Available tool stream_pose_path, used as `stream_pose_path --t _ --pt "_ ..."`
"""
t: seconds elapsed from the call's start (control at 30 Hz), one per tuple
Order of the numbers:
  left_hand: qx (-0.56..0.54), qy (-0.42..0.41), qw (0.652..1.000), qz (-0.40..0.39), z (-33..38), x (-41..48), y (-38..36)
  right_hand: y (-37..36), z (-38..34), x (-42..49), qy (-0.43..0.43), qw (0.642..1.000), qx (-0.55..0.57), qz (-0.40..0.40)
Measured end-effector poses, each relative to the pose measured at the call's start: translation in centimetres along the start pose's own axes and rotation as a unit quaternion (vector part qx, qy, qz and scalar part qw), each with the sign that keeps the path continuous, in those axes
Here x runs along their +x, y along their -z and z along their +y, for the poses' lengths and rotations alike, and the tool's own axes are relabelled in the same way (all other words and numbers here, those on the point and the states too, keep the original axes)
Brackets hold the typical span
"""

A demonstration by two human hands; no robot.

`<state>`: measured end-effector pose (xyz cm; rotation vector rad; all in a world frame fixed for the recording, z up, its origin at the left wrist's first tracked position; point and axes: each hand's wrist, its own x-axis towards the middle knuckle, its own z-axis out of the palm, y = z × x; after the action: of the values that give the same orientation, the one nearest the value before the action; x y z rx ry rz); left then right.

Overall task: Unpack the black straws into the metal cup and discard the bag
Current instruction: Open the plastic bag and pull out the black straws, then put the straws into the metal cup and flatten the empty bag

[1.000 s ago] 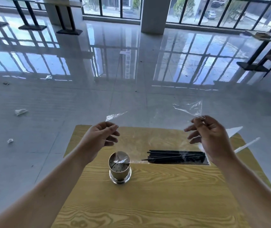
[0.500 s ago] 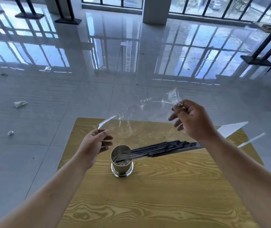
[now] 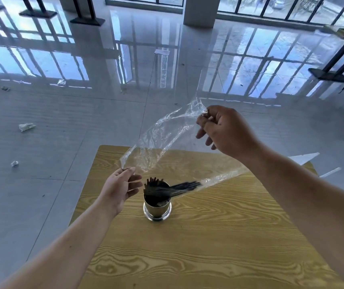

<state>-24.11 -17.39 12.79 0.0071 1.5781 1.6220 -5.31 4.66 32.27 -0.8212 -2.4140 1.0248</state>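
A metal cup (image 3: 157,209) stands upright near the middle of the wooden table (image 3: 208,236). Black straws (image 3: 174,188) slide out of a clear plastic bag (image 3: 162,140) into the cup; some stand in it, others still lie blurred at the bag's mouth over the rim. My right hand (image 3: 223,130) pinches the bag's upper corner high above the table. My left hand (image 3: 121,186) pinches the bag's lower corner just left of the cup. The bag hangs tilted, its open end down at the cup.
Scraps of crumpled paper (image 3: 26,127) lie on the glossy tiled floor to the left. A white sheet (image 3: 303,157) pokes out past the table's right edge. Dark table bases (image 3: 329,75) stand at the far right and back left.
My right hand has raised the bag's closed end higher, tilting it steeply. The straws have slid from lying level in the bag down into the cup. My left hand stayed beside the cup.
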Motion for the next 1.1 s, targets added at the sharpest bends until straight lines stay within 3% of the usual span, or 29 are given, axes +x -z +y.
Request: stream_pose_path --t 0.37,0.6,0.97,1.1 --pt "0.0 0.0 1.0 -0.024 0.3 -0.8 -0.7 1.8 0.1 -0.1 0.001 1.0 -0.006 0.023" --pt "0.072 -0.03 0.994 -0.072 1.0 -1.3 -2.3 6.1 3.4 -1.4 -0.04 0.994 0.073 0.071" --pt "0.157 -0.039 0.981 -0.107 1.5 -0.8 -7.5 11.3 9.7 -6.3 -0.114 0.942 0.264 0.171" --pt "0.137 -0.028 0.983 -0.122 1.5 -0.8 -9.2 11.8 11.9 -8.3 -0.148 0.905 0.337 0.213"
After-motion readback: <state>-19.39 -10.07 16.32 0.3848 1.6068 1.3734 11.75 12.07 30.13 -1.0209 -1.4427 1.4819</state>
